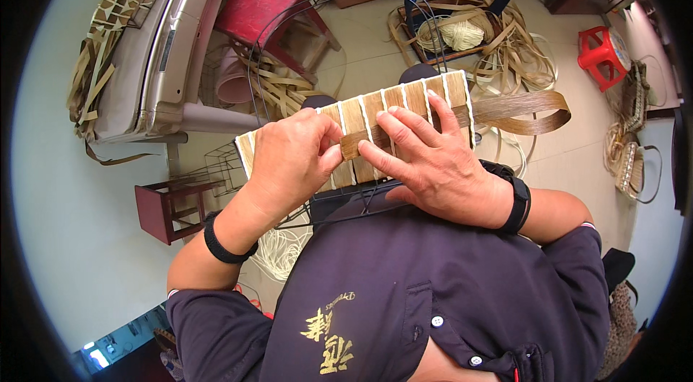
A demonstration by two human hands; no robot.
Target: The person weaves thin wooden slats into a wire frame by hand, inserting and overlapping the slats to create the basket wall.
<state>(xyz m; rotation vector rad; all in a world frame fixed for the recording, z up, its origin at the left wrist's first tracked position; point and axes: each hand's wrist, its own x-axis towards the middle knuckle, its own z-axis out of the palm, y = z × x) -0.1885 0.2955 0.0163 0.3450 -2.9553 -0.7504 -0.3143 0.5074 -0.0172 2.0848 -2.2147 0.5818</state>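
**Weaving a strip on a cluttered workshop floor**

On a tiled floor [556,158] strewn with cane, a woven panel [361,133] rests on the lap. The left hand [289,158] pinches a thin, springy brown strip [505,109]; the right hand [426,158] presses flat. Beyond stands a red stool [600,57].

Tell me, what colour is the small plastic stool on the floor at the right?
The plastic stool is bright red, seen clearly in the head view.

Both hands press on the woven panel [361,133] over a wire frame [289,28], left hand [289,158] pinching the brown strip [505,109] at its near end, right hand [426,158] flat beside it, red stool [599,53] well off beyond the panel's right end.
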